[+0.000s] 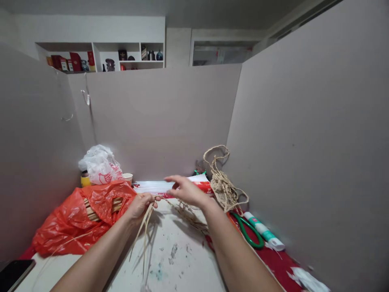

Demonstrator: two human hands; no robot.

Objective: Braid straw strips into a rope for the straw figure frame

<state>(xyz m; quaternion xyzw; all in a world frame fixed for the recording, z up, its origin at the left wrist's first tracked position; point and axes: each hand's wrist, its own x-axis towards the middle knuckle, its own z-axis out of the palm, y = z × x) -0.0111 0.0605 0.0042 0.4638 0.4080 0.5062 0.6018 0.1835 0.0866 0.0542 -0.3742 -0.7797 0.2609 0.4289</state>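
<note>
Left hand (142, 205) pinched closed on pale fiber strands (148, 213), loose ends trailing toward surface's (170, 227) near edge. Twisted cord (190, 217) runs from it toward right edge, passing below right hand (187, 190): partly open, index extended, nothing visibly held. Red bag (65, 221) along left edge; rope coil (223, 184) at far right corner.
</note>
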